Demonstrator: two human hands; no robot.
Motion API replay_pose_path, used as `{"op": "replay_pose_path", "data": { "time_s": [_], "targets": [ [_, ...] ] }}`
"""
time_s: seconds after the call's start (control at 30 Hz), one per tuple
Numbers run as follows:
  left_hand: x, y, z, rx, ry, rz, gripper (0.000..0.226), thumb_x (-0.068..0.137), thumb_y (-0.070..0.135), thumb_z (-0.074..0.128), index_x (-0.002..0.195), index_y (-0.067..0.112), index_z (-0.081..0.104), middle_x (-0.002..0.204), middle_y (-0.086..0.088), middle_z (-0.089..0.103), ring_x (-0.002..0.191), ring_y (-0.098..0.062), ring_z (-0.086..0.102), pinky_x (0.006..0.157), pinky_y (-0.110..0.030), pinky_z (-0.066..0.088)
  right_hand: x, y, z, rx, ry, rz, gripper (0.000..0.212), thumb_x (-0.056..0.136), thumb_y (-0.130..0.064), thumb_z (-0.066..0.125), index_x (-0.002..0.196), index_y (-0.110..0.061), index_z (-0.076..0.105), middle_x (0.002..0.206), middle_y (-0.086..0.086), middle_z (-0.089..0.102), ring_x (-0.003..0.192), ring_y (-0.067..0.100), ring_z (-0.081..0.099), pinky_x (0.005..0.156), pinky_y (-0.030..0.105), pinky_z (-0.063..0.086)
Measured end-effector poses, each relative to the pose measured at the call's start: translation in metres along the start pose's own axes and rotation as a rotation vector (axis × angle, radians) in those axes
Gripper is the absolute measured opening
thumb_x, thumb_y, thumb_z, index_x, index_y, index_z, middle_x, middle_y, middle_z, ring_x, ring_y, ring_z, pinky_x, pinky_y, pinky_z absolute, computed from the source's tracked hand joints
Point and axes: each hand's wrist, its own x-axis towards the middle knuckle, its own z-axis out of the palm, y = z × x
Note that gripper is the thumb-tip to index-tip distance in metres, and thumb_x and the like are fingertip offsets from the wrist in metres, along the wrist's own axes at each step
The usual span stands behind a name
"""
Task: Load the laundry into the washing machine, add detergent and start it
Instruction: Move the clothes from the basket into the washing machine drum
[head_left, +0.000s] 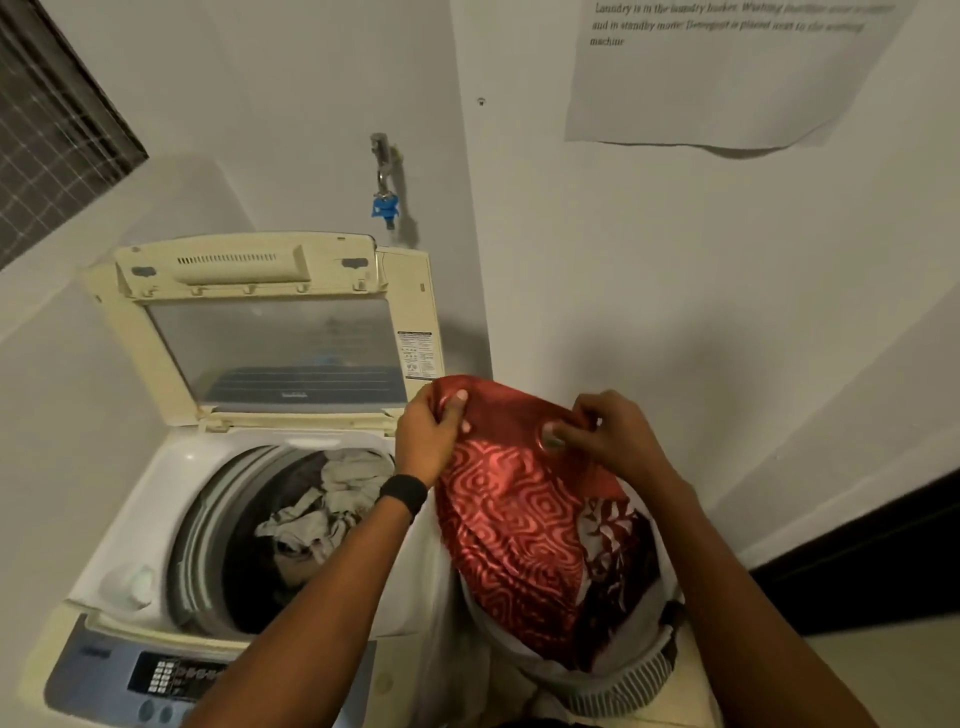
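Observation:
A top-loading washing machine (124, 525) stands at the left with its lid (270, 332) raised. Grey and beige clothes (322, 509) lie in its drum. To its right a white laundry basket (618, 680) holds more fabric. A red patterned cloth (514, 525) rises out of the basket. My left hand (428, 431) grips the cloth's top left edge. My right hand (608, 431) pinches its top right edge by a metal eyelet. The cloth hangs above the basket, just right of the drum opening.
The machine's control panel (171, 675) with buttons runs along the front edge. A tap with a blue fitting (384, 202) is on the wall behind. A printed paper sheet (717, 73) hangs on the right wall. A dark doorway (872, 561) lies at the right.

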Motion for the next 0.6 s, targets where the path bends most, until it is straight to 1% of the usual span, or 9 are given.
{"op": "replay_pose_path", "data": {
  "time_s": [0.1, 0.17, 0.23, 0.27, 0.33, 0.4, 0.47, 0.53, 0.6],
  "targets": [
    [-0.009, 0.010, 0.024, -0.077, -0.068, 0.017, 0.036, 0.099, 0.048, 0.061, 0.117, 0.018, 0.069, 0.095, 0.001, 0.078, 0.097, -0.017, 0.073, 0.088, -0.034, 0.057, -0.003, -0.030, -0.006, 0.106, 0.193, 0.033, 0.056, 0.085, -0.047, 0.078, 0.059, -0.021, 0.036, 0.051, -0.005, 0.038, 0.050, 0.008, 0.038, 0.052, 0.027, 0.030],
    [-0.019, 0.022, 0.039, -0.246, -0.203, -0.038, 0.037, 0.100, 0.048, 0.059, 0.114, 0.017, 0.073, 0.095, -0.002, 0.079, 0.097, -0.016, 0.074, 0.089, -0.033, 0.059, -0.004, -0.049, 0.004, 0.081, 0.233, 0.109, 0.050, 0.089, -0.051, 0.072, 0.061, -0.021, 0.043, 0.053, -0.006, 0.045, 0.051, 0.007, 0.044, 0.054, 0.029, 0.034],
    [-0.025, 0.025, 0.050, -0.327, -0.291, -0.064, 0.041, 0.102, 0.051, 0.055, 0.110, 0.016, 0.074, 0.102, -0.005, 0.078, 0.101, -0.019, 0.073, 0.093, -0.036, 0.059, -0.007, -0.061, 0.017, 0.056, 0.207, 0.150, 0.041, 0.093, -0.056, 0.064, 0.069, -0.023, 0.055, 0.060, -0.007, 0.055, 0.058, 0.007, 0.052, 0.058, 0.029, 0.041],
    [-0.027, 0.023, 0.053, -0.335, -0.296, -0.059, 0.043, 0.101, 0.053, 0.054, 0.109, 0.017, 0.074, 0.105, -0.006, 0.077, 0.104, -0.021, 0.072, 0.096, -0.038, 0.058, -0.010, -0.064, 0.021, 0.065, 0.181, 0.143, 0.037, 0.096, -0.055, 0.059, 0.077, -0.024, 0.061, 0.066, -0.008, 0.060, 0.062, 0.007, 0.056, 0.061, 0.030, 0.046],
    [-0.029, 0.019, 0.052, -0.329, -0.247, -0.054, 0.041, 0.099, 0.054, 0.059, 0.106, 0.018, 0.074, 0.106, -0.009, 0.076, 0.104, -0.024, 0.071, 0.096, -0.045, 0.058, -0.017, -0.066, 0.025, 0.099, 0.087, 0.104, 0.031, 0.100, -0.050, 0.055, 0.099, -0.023, 0.070, 0.083, -0.009, 0.069, 0.073, 0.008, 0.062, 0.072, 0.032, 0.055],
    [-0.027, 0.013, 0.047, -0.310, -0.182, -0.070, 0.036, 0.095, 0.053, 0.065, 0.098, 0.018, 0.074, 0.101, -0.009, 0.076, 0.098, -0.027, 0.072, 0.093, -0.049, 0.059, -0.025, -0.061, 0.029, 0.131, -0.030, 0.075, 0.027, 0.099, -0.042, 0.060, 0.116, -0.023, 0.069, 0.098, -0.007, 0.072, 0.085, 0.010, 0.066, 0.081, 0.033, 0.057],
    [-0.026, 0.011, 0.041, -0.281, -0.153, -0.092, 0.028, 0.096, 0.047, 0.067, 0.092, 0.020, 0.075, 0.096, -0.006, 0.077, 0.093, -0.024, 0.073, 0.092, -0.049, 0.059, -0.030, -0.051, 0.033, 0.110, 0.002, 0.114, 0.024, 0.095, -0.039, 0.066, 0.112, -0.023, 0.071, 0.094, -0.009, 0.071, 0.082, 0.009, 0.066, 0.078, 0.033, 0.057],
    [-0.025, 0.010, 0.035, -0.263, -0.134, -0.111, 0.031, 0.096, 0.047, 0.067, 0.085, 0.019, 0.077, 0.089, -0.005, 0.078, 0.089, -0.026, 0.074, 0.092, -0.051, 0.059, -0.029, -0.043, 0.033, 0.071, 0.183, 0.212, 0.022, 0.094, -0.044, 0.067, 0.098, -0.023, 0.070, 0.083, -0.009, 0.068, 0.074, 0.011, 0.063, 0.069, 0.033, 0.054],
    [-0.024, 0.011, 0.030, -0.254, -0.126, -0.129, 0.040, 0.097, 0.046, 0.066, 0.082, 0.011, 0.077, 0.082, -0.008, 0.078, 0.086, -0.032, 0.073, 0.091, -0.051, 0.058, -0.026, -0.036, 0.028, 0.068, 0.333, 0.339, 0.027, 0.093, -0.048, 0.067, 0.090, -0.021, 0.065, 0.079, -0.006, 0.066, 0.073, 0.016, 0.063, 0.064, 0.032, 0.049]
  ]
}}
